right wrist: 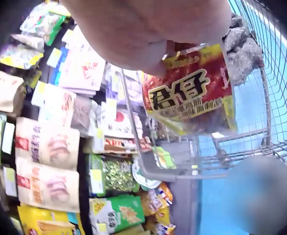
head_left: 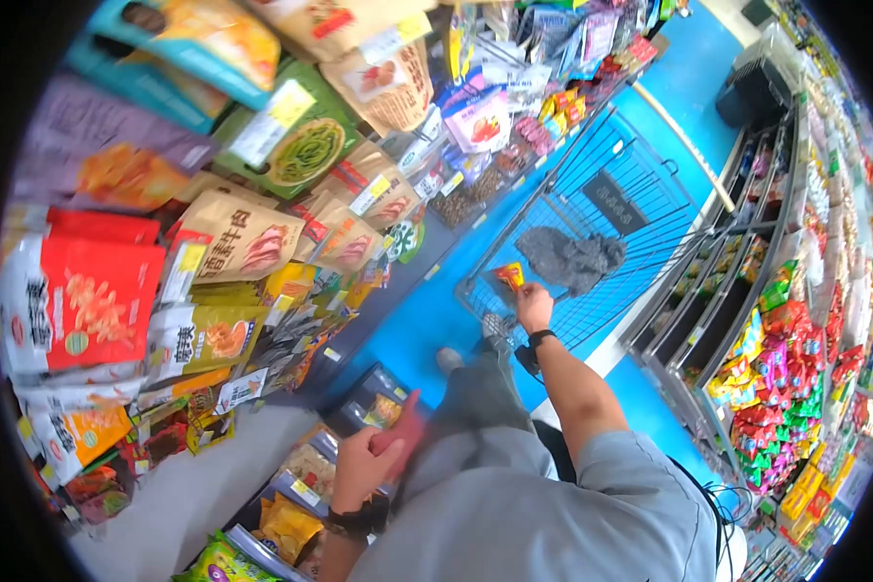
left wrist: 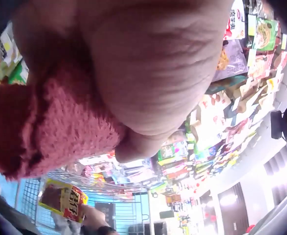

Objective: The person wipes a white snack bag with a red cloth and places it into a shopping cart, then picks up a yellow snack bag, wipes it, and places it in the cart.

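Observation:
My right hand [head_left: 533, 307] pinches a small red and yellow snack packet [head_left: 508, 276] by its top edge. In the right wrist view the packet [right wrist: 192, 95] hangs below the fingers, with large dark characters across its front. It is held over the near end of a wire shopping cart [head_left: 580, 180]. Inside the cart lies a crumpled dark grey cloth [head_left: 572, 259]. At the lower left, my left hand [head_left: 357, 469] grips a fuzzy reddish-pink cloth [head_left: 404, 434]. Close up in the left wrist view, the cloth [left wrist: 70, 129] sticks out beside the thumb.
Shelves of hanging snack bags [head_left: 252, 233] rise along the left. Low bins of packaged food [head_left: 296, 475] stand beside my left hand. To the right runs another rack with piles of bright packets [head_left: 776, 378]. Blue floor [head_left: 398, 339] shows between the shelves and the cart.

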